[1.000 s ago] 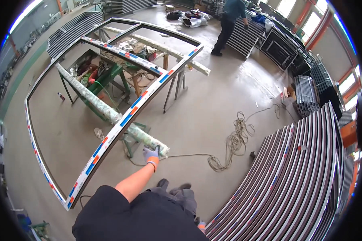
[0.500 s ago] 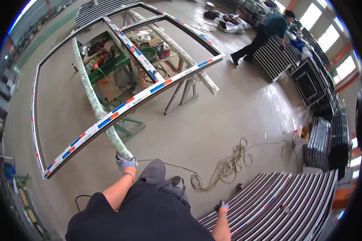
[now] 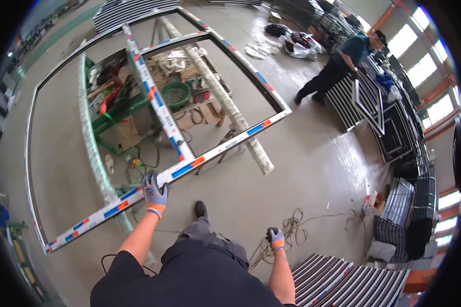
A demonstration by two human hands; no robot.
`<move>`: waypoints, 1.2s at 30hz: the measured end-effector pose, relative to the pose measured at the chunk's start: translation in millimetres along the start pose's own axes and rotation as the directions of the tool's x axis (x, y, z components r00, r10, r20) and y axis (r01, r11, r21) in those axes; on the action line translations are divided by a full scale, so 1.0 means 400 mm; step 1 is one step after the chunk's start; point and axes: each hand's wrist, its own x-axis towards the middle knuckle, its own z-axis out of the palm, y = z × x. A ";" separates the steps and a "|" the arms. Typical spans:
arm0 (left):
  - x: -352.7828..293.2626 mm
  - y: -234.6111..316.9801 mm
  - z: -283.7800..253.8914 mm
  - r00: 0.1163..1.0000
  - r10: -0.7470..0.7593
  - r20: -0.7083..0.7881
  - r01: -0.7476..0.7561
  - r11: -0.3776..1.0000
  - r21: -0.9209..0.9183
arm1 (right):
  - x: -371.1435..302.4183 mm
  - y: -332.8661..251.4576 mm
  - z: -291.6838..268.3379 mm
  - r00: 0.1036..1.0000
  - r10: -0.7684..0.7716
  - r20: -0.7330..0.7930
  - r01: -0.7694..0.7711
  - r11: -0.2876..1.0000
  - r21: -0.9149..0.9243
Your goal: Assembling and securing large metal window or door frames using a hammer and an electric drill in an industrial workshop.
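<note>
A large window frame (image 3: 89, 221), white with blue and red tape marks, lies across two wrapped support beams. My left hand (image 3: 154, 193), in a grey glove with an orange cuff, is closed over its near bar, close to where the middle bar (image 3: 161, 115) joins. One support beam (image 3: 91, 138) in greenish wrapping passes under the frame to the left of this hand. The other beam (image 3: 229, 106) sticks out past the near bar on the right. My right hand (image 3: 275, 239), gloved alike, hangs at my right side with curled fingers; what they hold, if anything, is hidden.
A green bin of tools (image 3: 115, 84) and a green basket (image 3: 176, 94) stand beneath the frame. Tangled rope (image 3: 292, 230) lies on the floor, near stacked profiles (image 3: 348, 284). At the far right a person (image 3: 343, 64) handles a smaller dark frame (image 3: 370, 100).
My left hand has gone from the wrapped beam's end up to the frame's near bar. My right hand has moved forward, away from the profiles. The other person now has a small frame in hand.
</note>
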 end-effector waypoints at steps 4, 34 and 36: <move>0.118 0.058 0.097 0.999 -0.012 0.050 0.014 0.999 -0.042 | -0.009 0.023 0.006 0.948 0.319 0.006 -0.319 0.946 0.056; 0.133 0.394 0.323 0.858 -0.436 -0.271 0.499 0.831 0.246 | 0.985 -0.331 -0.742 0.922 0.374 -0.106 -0.156 0.606 0.780; 0.129 0.411 0.327 0.853 -0.447 -0.268 0.507 0.831 0.228 | 1.022 -0.411 -0.748 0.935 0.333 -0.122 -0.134 0.650 0.748</move>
